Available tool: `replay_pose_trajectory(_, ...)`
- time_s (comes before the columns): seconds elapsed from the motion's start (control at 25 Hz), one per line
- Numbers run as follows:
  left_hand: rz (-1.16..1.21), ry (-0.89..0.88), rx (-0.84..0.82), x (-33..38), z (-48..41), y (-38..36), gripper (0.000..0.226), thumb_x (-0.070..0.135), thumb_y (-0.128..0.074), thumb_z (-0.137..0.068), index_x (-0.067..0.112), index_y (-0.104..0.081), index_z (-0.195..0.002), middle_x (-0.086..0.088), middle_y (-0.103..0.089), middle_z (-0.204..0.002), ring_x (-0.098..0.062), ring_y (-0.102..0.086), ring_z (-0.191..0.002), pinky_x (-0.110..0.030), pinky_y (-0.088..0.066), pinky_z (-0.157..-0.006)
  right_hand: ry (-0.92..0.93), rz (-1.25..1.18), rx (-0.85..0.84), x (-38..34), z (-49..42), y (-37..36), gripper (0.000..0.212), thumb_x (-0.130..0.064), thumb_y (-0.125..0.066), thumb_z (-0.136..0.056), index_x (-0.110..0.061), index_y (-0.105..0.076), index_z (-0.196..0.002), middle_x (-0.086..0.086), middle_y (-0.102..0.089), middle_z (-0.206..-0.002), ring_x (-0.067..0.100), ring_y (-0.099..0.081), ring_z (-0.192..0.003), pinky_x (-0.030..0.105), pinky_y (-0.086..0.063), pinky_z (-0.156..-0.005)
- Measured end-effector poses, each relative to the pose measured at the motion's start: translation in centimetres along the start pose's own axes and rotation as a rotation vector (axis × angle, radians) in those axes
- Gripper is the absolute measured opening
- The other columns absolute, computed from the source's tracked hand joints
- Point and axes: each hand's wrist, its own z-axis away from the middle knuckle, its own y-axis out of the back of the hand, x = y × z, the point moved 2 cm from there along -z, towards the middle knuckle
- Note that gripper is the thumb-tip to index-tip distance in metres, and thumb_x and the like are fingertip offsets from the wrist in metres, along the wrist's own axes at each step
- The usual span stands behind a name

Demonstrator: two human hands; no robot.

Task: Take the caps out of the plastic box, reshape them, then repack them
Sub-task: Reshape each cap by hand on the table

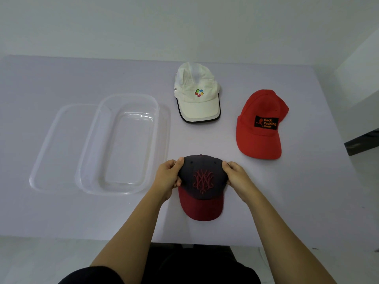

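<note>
Your left hand (167, 177) and right hand (235, 175) each pinch the dark cap's (203, 181) crown sides, likely rounding it out; plastic box (123, 144) sits empty for repacking.

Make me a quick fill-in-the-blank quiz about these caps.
1. The left hand and right hand grip the dark cap, one of ____ caps in view.
2. The lettered cap is coloured ____.
3. The farthest cap is coloured ____.
Missing: three; red; white.
</note>
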Motion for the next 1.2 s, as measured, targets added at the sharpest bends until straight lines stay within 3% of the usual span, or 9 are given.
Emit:
replay_pose_trajectory(0.12,-0.045,-0.015,0.065,0.4,0.0,-0.3,0.026,0.034,-0.054,-0.093,0.012,-0.056,-0.079,0.000,-0.048,-0.054,-0.012,-0.041,-0.031,-0.020,-0.033,-0.036,-0.008,-0.051,0.046,-0.6,0.2,-0.2,0.015,-0.034,-0.045,-0.093,-0.022,-0.054,-0.095,-0.001,-0.056,-0.096,0.014,-0.053,-0.083,0.032,-0.046,-0.074)
replay_pose_trajectory(0.28,-0.142,-0.018,0.090,0.7,0.2,-1.2,0.043,0.050,-0.056,-0.087,0.008,-0.060,-0.081,-0.007,-0.050,-0.055,-0.015,-0.049,-0.032,-0.023,-0.038,-0.038,-0.055,-0.091,0.024,-1.4,0.0,-1.1,0.038,-0.048,-0.046,-0.088,-0.021,-0.054,-0.114,-0.001,-0.056,-0.113,0.019,-0.054,-0.104,0.038,-0.047,-0.091)
replay_pose_trajectory(0.36,-0.082,0.021,0.136,0.5,0.0,-1.0,0.042,0.048,-0.060,-0.085,0.007,-0.061,-0.079,-0.009,-0.053,-0.054,-0.015,-0.049,-0.032,-0.022,-0.036,-0.038,0.008,-0.048,0.110,-1.5,0.0,-1.2,0.041,-0.053,-0.057,-0.083,-0.018,-0.060,-0.104,-0.003,-0.061,-0.104,0.018,-0.058,-0.099,0.037,-0.049,-0.090)
replay_pose_trajectory(0.52,0.064,0.065,0.151,0.1,-0.3,-0.5,0.024,0.031,-0.058,-0.088,0.008,-0.058,-0.083,-0.012,-0.046,-0.059,-0.013,-0.045,-0.029,-0.019,-0.026,-0.033,0.054,0.021,0.237,-1.2,0.0,-0.5,0.023,-0.036,-0.061,-0.084,-0.015,-0.064,-0.075,0.002,-0.067,-0.082,0.022,-0.062,-0.086,0.039,-0.051,-0.080)
replay_pose_trajectory(0.6,-0.010,0.032,0.150,0.3,-0.3,-0.8,0.023,0.034,-0.054,-0.089,0.011,-0.057,-0.083,-0.015,-0.047,-0.064,-0.013,-0.046,-0.029,-0.020,-0.030,-0.035,0.037,0.045,0.226,-1.5,0.1,-0.5,0.025,-0.037,-0.057,-0.087,-0.015,-0.062,-0.077,0.004,-0.065,-0.086,0.023,-0.059,-0.087,0.039,-0.049,-0.079)
replay_pose_trajectory(0.76,-0.172,-0.055,0.186,1.0,0.2,-2.1,0.043,0.051,-0.053,-0.086,0.009,-0.058,-0.075,-0.006,-0.048,-0.055,-0.014,-0.046,-0.030,-0.025,-0.042,-0.045,-0.014,0.176,0.284,-2.3,0.7,-2.3,0.052,-0.068,-0.046,-0.080,-0.018,-0.057,-0.086,-0.001,-0.057,-0.082,0.019,-0.054,-0.079,0.034,-0.042,-0.072)
replay_pose_trajectory(0.88,-0.107,-0.084,0.248,0.7,0.1,-2.4,0.039,0.039,-0.056,-0.087,0.012,-0.045,-0.061,-0.003,-0.038,-0.046,-0.013,-0.041,-0.031,-0.030,-0.037,-0.048,0.065,-0.011,0.439,-2.1,0.7,-3.3,0.037,-0.051,-0.056,-0.082,-0.016,-0.057,-0.072,-0.002,-0.059,-0.072,0.021,-0.057,-0.074,0.034,-0.045,-0.067)
replay_pose_trajectory(1.04,-0.381,-0.182,0.367,1.2,0.0,-2.4,0.039,0.036,-0.046,-0.093,0.010,-0.044,-0.063,-0.003,-0.043,-0.053,-0.018,-0.046,-0.051,-0.030,-0.036,-0.052,0.098,-0.032,0.410,-2.4,-0.1,-3.1,0.023,-0.033,-0.056,-0.085,-0.015,-0.054,-0.071,-0.002,-0.056,-0.070,0.019,-0.053,-0.073,0.030,-0.041,-0.062)
replay_pose_trajectory(1.2,-0.650,-0.270,0.469,1.7,0.1,-2.8,0.038,0.033,-0.039,-0.096,0.011,-0.049,-0.066,0.003,-0.038,-0.056,-0.019,-0.039,-0.077,-0.034,-0.036,-0.070,0.094,0.004,0.373,-2.2,-0.9,-3.2,0.022,-0.036,-0.057,-0.086,-0.017,-0.061,-0.097,-0.001,-0.062,-0.101,0.016,-0.056,-0.093,0.031,-0.046,-0.082)
